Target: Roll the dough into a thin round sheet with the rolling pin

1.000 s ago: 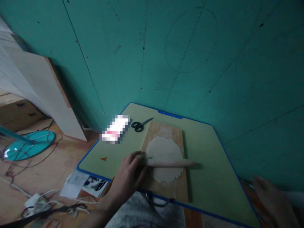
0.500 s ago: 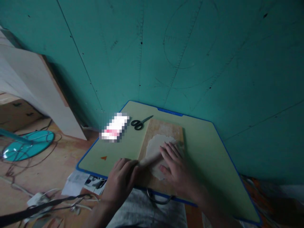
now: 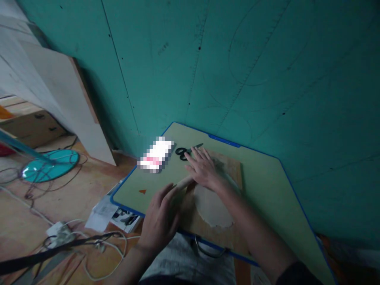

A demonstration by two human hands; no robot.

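A thin, flattened sheet of dough lies on a wooden board. My left hand is closed around the near left end of a pale, slim rolling pin. Over the pin's other end lies my right hand, palm down with its fingers spread past the board's left edge. Those fingertips reach beside black-handled scissors. My right forearm crosses above the dough and hides part of it.
Beneath the board is a pale tabletop with a blue rim, against a green wall. A blurred-out bright rectangle and an orange scrap lie on the left. Cables and a power strip are on the floor.
My right hand has moved forward and left, from over the dough to the board's far left edge. More dough shows now. The whole view has shifted slightly.
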